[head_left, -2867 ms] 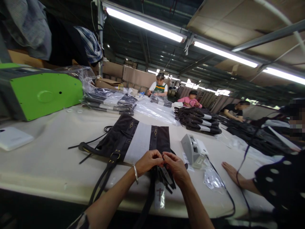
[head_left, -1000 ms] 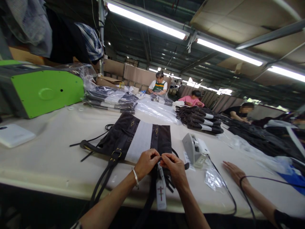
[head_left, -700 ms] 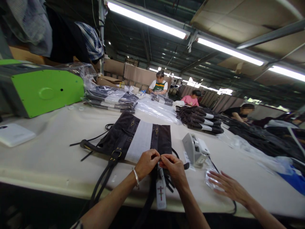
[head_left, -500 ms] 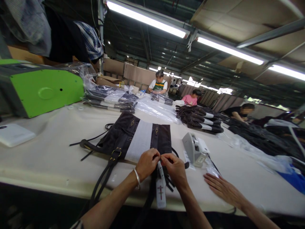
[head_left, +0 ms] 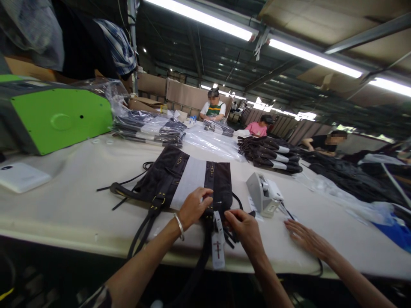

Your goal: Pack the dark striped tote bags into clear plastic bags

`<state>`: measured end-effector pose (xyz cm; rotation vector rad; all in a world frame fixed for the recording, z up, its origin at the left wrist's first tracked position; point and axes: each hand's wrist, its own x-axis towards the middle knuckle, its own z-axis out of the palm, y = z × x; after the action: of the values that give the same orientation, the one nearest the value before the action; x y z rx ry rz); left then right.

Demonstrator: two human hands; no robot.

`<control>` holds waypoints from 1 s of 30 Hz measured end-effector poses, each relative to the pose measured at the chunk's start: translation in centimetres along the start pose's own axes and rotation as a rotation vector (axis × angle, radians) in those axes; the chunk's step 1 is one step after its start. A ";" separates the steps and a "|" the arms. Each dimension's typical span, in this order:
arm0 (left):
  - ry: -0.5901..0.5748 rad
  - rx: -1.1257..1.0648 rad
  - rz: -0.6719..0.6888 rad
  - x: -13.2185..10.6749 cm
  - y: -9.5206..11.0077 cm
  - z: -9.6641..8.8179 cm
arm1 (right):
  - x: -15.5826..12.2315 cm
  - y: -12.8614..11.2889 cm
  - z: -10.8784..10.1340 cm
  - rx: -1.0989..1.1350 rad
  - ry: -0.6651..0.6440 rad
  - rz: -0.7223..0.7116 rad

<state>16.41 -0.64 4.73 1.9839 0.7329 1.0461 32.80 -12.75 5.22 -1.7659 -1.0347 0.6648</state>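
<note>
A dark bag [head_left: 159, 175] with straps, brass-coloured buckles and a pale band wrapped round its middle lies flat on the table before me. My left hand [head_left: 195, 207], a silver bangle at its wrist, hovers over the band's lower right part with thumb and forefinger apart and nothing visible between them. Beside the bag's lower right corner, my right hand [head_left: 244, 226] has thumb and forefinger pressed together; what they pinch, if anything, I cannot make out. Between both hands a white hang tag [head_left: 218, 250] dangles over a dark strap at the bag's near edge.
At right, another person's hand [head_left: 306, 239] rests flat on the table [head_left: 80, 205] near a grey-white device [head_left: 261, 196]. A green machine [head_left: 64, 119], plastic-wrapped bags [head_left: 147, 128] and stacked dark bags [head_left: 272, 154] stand farther back. Several people work beyond.
My hands, together at the top of the tag before, have moved apart: left up and leftward, right slightly to the right. The tag now hangs free of both.
</note>
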 end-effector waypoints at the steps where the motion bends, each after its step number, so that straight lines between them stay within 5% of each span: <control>1: 0.030 0.005 -0.016 -0.1 -0.4 -0.8 | -0.8 0.6 -0.4 -0.102 0.006 -0.016; 5: 0.062 0.076 -0.118 -1.4 -1.5 -2.6 | -3.5 3.1 -0.3 -0.404 -0.026 -0.125; 11: -0.014 0.094 -0.116 -3.7 -1.2 -1.0 | -3.1 3.5 2.6 -0.767 0.050 -0.247; 17: -0.059 0.138 -0.125 -5.0 -2.4 -1.2 | -4.7 3.4 -0.5 -0.962 0.068 -0.279; 23: -0.210 0.238 -0.141 -5.5 -3.1 -0.4 | -8.9 4.8 -2.8 -0.696 -0.127 -0.200; 30: -0.279 0.340 -0.116 -5.5 -2.4 0.8 | -6.6 6.1 -1.3 -0.389 0.152 -0.103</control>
<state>14.07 -3.78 0.17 2.2828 0.9034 0.5872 32.73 -20.24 0.14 -2.0418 -1.1979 0.2694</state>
